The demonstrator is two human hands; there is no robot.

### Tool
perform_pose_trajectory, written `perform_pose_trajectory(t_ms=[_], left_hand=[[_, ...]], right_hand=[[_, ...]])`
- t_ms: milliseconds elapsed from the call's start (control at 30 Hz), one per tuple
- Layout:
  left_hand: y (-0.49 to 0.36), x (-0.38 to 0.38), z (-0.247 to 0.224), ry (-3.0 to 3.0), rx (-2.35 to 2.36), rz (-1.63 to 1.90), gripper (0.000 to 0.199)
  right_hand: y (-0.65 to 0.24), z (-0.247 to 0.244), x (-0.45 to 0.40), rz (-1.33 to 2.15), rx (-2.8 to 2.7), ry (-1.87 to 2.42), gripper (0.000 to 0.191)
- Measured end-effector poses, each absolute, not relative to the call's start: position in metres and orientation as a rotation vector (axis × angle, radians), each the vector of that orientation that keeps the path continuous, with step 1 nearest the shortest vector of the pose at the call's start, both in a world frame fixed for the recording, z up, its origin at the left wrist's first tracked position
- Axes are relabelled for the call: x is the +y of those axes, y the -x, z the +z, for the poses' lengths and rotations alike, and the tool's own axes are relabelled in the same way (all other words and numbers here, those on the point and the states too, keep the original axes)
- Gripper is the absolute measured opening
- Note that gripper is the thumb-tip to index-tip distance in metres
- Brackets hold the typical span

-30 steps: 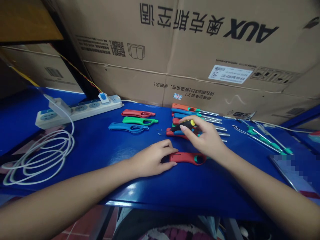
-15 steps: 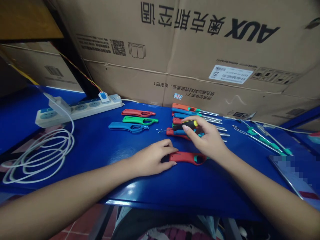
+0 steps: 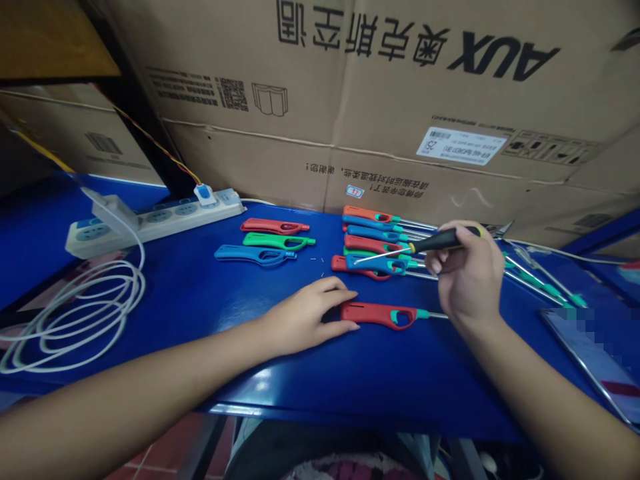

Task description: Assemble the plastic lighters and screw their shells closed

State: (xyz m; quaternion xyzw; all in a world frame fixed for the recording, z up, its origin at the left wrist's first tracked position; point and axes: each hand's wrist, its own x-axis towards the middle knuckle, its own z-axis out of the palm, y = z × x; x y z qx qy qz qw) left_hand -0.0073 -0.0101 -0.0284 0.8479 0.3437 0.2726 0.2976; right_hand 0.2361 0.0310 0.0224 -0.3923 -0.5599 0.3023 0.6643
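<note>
My left hand [image 3: 305,313] rests on the table with its thumb and fingers around the butt end of a red gas lighter [image 3: 373,314]. This lighter lies flat, its thin metal barrel pointing right. In my right hand [image 3: 473,273] is a screwdriver [image 3: 443,239] with a black and yellow handle, held closed around the grip. Its shaft points left, the tip over a blue gas lighter [image 3: 375,263] in the group behind. Several tiny metal pins [image 3: 323,259] lie left of that group. My right hand covers some barrel ends.
Three lighter handles without barrels, one being green [image 3: 277,241], lie at back left. Beyond them are a power strip [image 3: 160,220] and a coiled white cable [image 3: 75,313]. Metal rods with green parts [image 3: 543,283] and a tablet-like slab [image 3: 590,360] lie right. A cardboard box [image 3: 380,100] stands behind.
My right hand has moved right with the screwdriver, whose tip has left the area near the pins. More of the red lighter and its barrel now shows. My left hand stays put.
</note>
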Motion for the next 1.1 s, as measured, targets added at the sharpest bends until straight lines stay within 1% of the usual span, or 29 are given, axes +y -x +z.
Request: perform_pose_trajectory(t_ms=[100,233,467,700,1100], left_hand=[[0.005,-0.011,-0.025,-2.084,1.023,0.872,0.041],[0.002,-0.012,-0.017,-1.812,1.025,1.002,0.033],[0.001,-0.013,-0.010,-1.617,1.079,0.922,0.022],[0.000,-0.014,-0.008,-1.595,1.066,0.954,0.014],[0.001,-0.013,-0.010,-1.666,1.070,0.923,0.013]], right_hand=[[-0.240,0.020,0.033,0.791,-1.187,0.880,0.010],[-0.239,0.015,0.030,0.875,-1.191,0.922,0.009],[-0.240,0.008,0.026,0.819,-1.321,0.950,0.011],[-0.240,0.011,0.026,0.844,-1.292,0.923,0.010],[-0.241,0.011,0.026,0.829,-1.342,0.920,0.012]])
